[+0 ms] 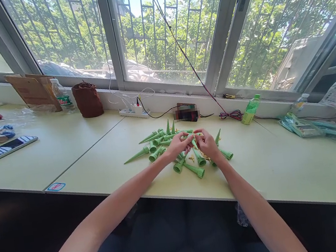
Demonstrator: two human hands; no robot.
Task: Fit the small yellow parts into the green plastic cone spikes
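Note:
Over a loose pile on the table, my left hand (pixel 179 144) is closed round a green plastic watering spike (pixel 194 143), whose tip points down toward me. Close against it, my right hand (pixel 205 141) is pinched at the spike's upper end; whatever its fingertips hold is hidden. Around both hands lie several more green cone-shaped spikes, among them a long one (pixel 136 155) at the left and one with its open end toward me (pixel 199 172) at the front. Small yellow fittings (pixel 192 159) are scattered between them.
Behind the pile lie a dark device (pixel 186 112) and a bundled cable (pixel 231 115). A green bottle (pixel 251 109) stands back right, near plastic packets (pixel 302 124). To the left are a phone (pixel 5 150), a brown bag (pixel 87 99) and a power strip (pixel 135 112). Windows rise behind the table.

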